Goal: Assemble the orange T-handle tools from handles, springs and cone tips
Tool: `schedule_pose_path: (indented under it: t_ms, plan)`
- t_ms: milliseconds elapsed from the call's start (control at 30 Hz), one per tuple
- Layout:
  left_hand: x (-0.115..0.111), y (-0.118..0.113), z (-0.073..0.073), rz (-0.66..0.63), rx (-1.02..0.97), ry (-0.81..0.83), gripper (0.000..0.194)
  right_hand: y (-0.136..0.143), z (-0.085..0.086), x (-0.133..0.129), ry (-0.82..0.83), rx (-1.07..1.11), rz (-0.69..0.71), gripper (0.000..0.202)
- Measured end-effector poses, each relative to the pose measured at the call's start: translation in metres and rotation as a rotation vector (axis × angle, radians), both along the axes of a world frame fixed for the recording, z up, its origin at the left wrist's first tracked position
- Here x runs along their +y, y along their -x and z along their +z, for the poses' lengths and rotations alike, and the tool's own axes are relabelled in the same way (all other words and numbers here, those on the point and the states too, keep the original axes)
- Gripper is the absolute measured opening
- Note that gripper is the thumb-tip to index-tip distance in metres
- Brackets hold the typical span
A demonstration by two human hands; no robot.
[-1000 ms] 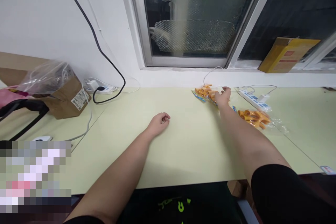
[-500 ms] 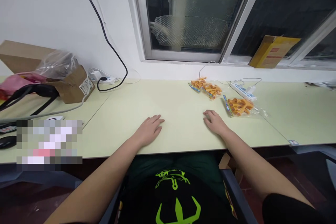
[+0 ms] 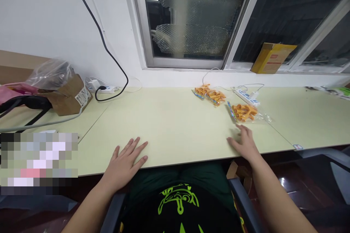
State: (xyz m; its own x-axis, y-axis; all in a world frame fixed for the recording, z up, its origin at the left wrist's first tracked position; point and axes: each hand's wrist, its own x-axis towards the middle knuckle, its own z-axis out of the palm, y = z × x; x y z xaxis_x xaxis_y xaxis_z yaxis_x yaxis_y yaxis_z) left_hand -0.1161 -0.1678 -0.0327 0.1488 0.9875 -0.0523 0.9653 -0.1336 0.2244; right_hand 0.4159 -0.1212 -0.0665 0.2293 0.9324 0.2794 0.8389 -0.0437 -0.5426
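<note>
My left hand lies on the pale green tabletop near its front edge, fingers spread, holding nothing. Over on the right, my right hand hovers at or just above the table with thumb and fingers apart and nothing in it. Just beyond its fingertips lies a clear plastic bag of orange tube-like pieces, with a shiny blue header strip along its left side. Farther back are more orange tube pieces in clear packaging, next to another such bunch.
A white power strip with a plug sits behind the nearest bag. At left stand an open cardboard box, a second power strip and a black cable. A yellow carton leans on the window sill.
My right hand has moved right, close to the nearest bag, and its fingers have opened. My left hand has slid left and toward me, spreading its fingers. The view has shifted slightly.
</note>
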Motion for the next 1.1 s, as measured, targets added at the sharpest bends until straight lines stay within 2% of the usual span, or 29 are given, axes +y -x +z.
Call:
schedule_pose_path:
  t_ms: [67,100,200,300,433,533,633,700,800,900,1000,1100]
  plan:
    - [0.009,-0.001,0.006,0.028,0.0,0.051,0.063,-0.011,0.011,0.016,-0.007,0.094,-0.227,0.094]
    - [0.013,-0.002,0.009,0.046,0.001,0.074,0.063,-0.016,0.017,0.024,0.014,0.089,-0.297,0.097]
    - [0.03,-0.004,0.015,0.074,0.0,0.106,0.065,-0.025,0.033,0.049,0.105,-0.063,-0.389,0.097]
    - [0.049,-0.005,0.022,0.071,-0.01,0.114,0.068,-0.029,0.041,0.076,0.108,-0.164,-0.428,0.101]
    - [0.078,-0.006,0.031,0.091,-0.012,0.114,0.069,-0.036,0.04,0.109,0.212,-0.12,-0.387,0.108]
    - [0.101,-0.007,0.036,0.092,-0.025,0.082,0.069,-0.031,0.036,0.123,0.221,-0.107,-0.34,0.09]
    - [0.123,-0.009,0.04,0.07,-0.01,0.064,0.068,-0.008,0.033,0.121,0.191,-0.213,-0.265,0.067]
    - [0.134,-0.013,0.043,0.068,0.017,0.056,0.062,0.017,0.032,0.111,0.18,-0.298,-0.205,0.061]
    - [0.148,-0.024,0.048,0.064,0.042,0.055,0.049,0.061,0.033,0.092,0.149,-0.382,-0.054,0.053]
    - [0.161,-0.041,0.051,0.003,-0.004,0.056,0.041,0.102,0.037,0.078,0.14,-0.408,0.165,0.045]
    - [0.176,-0.061,0.053,-0.119,-0.115,-0.024,0.043,0.136,0.041,0.083,0.086,-0.422,0.445,0.048]
    - [0.192,-0.078,0.051,-0.277,-0.277,-0.217,0.043,0.157,0.042,0.105,-0.007,-0.433,0.632,0.05]
